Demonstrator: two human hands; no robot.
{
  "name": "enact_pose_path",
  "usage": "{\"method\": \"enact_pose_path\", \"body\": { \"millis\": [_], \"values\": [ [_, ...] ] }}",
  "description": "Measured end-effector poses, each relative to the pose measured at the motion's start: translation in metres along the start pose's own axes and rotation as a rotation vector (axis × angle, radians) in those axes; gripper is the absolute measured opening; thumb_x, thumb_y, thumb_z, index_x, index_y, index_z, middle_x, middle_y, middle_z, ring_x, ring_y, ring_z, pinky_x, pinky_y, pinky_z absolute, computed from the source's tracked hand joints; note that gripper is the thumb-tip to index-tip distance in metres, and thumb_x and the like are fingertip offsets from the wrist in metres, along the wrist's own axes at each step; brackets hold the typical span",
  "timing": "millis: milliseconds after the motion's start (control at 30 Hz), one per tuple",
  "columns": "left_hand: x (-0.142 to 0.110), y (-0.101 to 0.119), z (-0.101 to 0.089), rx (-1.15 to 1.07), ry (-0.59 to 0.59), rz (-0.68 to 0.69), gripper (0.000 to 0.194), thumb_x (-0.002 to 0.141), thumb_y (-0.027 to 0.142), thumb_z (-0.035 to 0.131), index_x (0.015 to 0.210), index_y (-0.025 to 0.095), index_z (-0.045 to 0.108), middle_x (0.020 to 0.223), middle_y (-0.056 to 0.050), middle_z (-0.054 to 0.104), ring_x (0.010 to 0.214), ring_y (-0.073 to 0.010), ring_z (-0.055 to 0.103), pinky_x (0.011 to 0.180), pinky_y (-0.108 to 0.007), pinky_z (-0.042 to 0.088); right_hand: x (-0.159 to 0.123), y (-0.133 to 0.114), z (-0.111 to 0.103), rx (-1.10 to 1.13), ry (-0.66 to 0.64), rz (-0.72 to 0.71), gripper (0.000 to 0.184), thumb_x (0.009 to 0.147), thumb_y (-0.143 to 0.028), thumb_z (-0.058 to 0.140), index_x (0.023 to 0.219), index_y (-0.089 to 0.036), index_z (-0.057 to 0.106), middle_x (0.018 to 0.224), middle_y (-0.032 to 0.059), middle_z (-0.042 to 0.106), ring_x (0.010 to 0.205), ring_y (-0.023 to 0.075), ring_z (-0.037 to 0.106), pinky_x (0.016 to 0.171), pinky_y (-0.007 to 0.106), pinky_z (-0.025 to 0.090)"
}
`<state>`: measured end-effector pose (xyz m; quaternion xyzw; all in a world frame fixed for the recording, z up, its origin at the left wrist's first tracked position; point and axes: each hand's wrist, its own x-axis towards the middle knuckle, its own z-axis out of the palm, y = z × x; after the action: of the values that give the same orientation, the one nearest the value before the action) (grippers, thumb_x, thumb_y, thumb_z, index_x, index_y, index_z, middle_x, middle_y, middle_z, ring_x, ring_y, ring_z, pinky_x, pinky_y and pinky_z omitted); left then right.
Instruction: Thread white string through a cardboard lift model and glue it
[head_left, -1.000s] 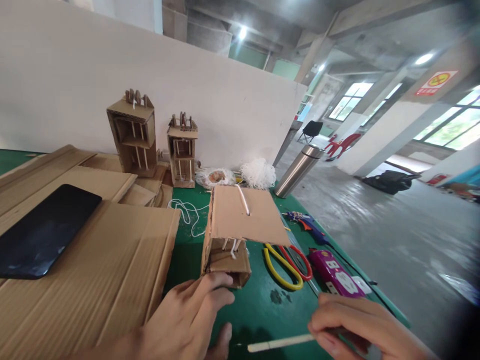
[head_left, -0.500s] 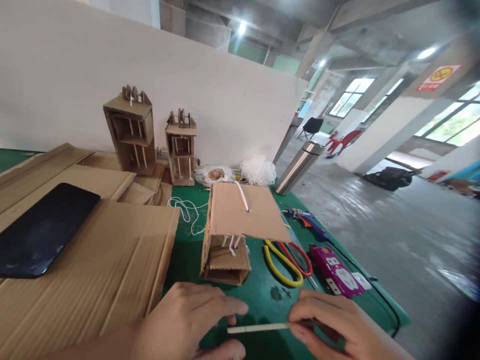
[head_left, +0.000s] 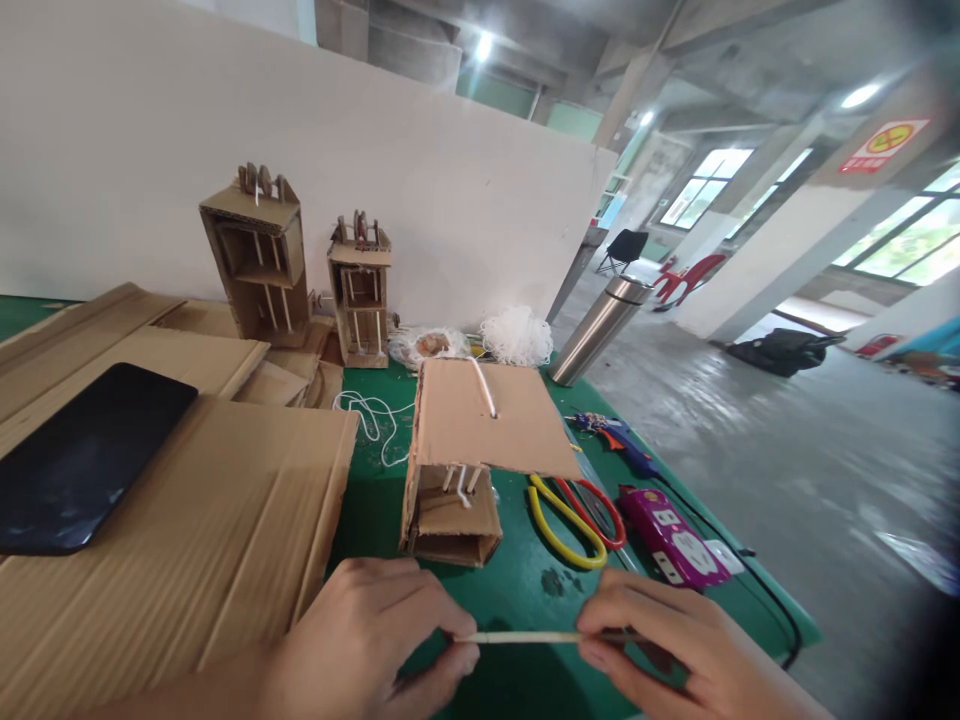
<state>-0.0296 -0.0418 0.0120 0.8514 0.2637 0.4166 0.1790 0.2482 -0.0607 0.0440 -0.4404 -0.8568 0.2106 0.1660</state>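
Note:
A thin pale wooden stick (head_left: 525,637) runs level between my two hands, above the green table top. My left hand (head_left: 382,635) pinches its left end between thumb and fingertips. My right hand (head_left: 660,640) grips the other end, where a dark piece on or beside the stick is partly hidden by the fingers. Just beyond the hands lies a cardboard box structure (head_left: 491,415) with short sticks inside and a white cord through its top panel.
Scissors (head_left: 566,525) with yellow and red handles lie at right, near a purple power strip (head_left: 675,540), a glue gun (head_left: 619,440) and a steel flask (head_left: 600,330). Cardboard sheets (head_left: 247,480) carry a black phone (head_left: 97,455). Two cardboard models (head_left: 259,260) stand behind.
My left hand has closed its thumb and fingers on the free left end of the stick. The stick has risen slightly; my right hand keeps its grip.

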Motion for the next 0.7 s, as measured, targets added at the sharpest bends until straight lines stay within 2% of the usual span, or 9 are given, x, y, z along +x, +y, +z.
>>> {"method": "enact_pose_path", "body": {
  "millis": [167, 367, 567, 633, 700],
  "values": [
    [-0.002, 0.000, 0.000, -0.006, 0.010, -0.004, 0.007, 0.089, 0.013, 0.058, 0.086, 0.020, 0.059, 0.072, 0.006, 0.070, 0.057, -0.0095, 0.065, 0.054, -0.020, 0.047, -0.003, 0.003, -0.003, 0.025, 0.003, 0.032, 0.013, 0.096, -0.023, 0.057, 0.085, -0.024, 0.063, 0.075, -0.0007, 0.064, 0.062, 0.0103, 0.062, 0.057, 0.018, 0.049],
    [-0.001, -0.001, 0.000, -0.002, 0.015, -0.003, 0.010, 0.088, 0.010, 0.056, 0.086, 0.020, 0.058, 0.071, 0.005, 0.070, 0.058, -0.0101, 0.066, 0.055, -0.020, 0.048, -0.004, 0.007, -0.002, 0.012, 0.025, 0.008, 0.012, 0.095, -0.020, 0.058, 0.085, -0.024, 0.063, 0.078, -0.0003, 0.064, 0.066, 0.0111, 0.063, 0.060, 0.019, 0.050],
    [-0.003, 0.000, 0.004, 0.051, 0.024, 0.017, 0.012, 0.092, 0.012, 0.052, 0.085, 0.020, 0.057, 0.070, 0.005, 0.070, 0.057, -0.0101, 0.066, 0.055, -0.021, 0.047, 0.000, 0.005, 0.005, -0.043, -0.029, 0.070, 0.008, 0.097, -0.024, 0.057, 0.091, -0.025, 0.062, 0.085, -0.0006, 0.065, 0.072, 0.0115, 0.065, 0.064, 0.019, 0.051],
    [-0.004, -0.001, 0.005, 0.075, 0.023, 0.036, 0.014, 0.096, 0.016, 0.051, 0.084, 0.020, 0.056, 0.069, 0.006, 0.070, 0.056, -0.0103, 0.066, 0.054, -0.022, 0.047, 0.003, 0.002, 0.009, -0.071, -0.058, 0.015, 0.009, 0.099, -0.028, 0.055, 0.096, -0.025, 0.063, 0.085, -0.0007, 0.066, 0.073, 0.0121, 0.066, 0.063, 0.020, 0.049],
    [-0.004, -0.002, 0.005, 0.092, 0.017, 0.063, 0.017, 0.099, 0.019, 0.049, 0.084, 0.020, 0.056, 0.069, 0.006, 0.070, 0.055, -0.0102, 0.065, 0.053, -0.022, 0.046, 0.006, 0.000, 0.014, -0.110, -0.063, -0.073, 0.018, 0.103, -0.031, 0.048, 0.099, -0.025, 0.064, 0.080, -0.0008, 0.067, 0.070, 0.0131, 0.066, 0.059, 0.021, 0.046]
  ]
}}
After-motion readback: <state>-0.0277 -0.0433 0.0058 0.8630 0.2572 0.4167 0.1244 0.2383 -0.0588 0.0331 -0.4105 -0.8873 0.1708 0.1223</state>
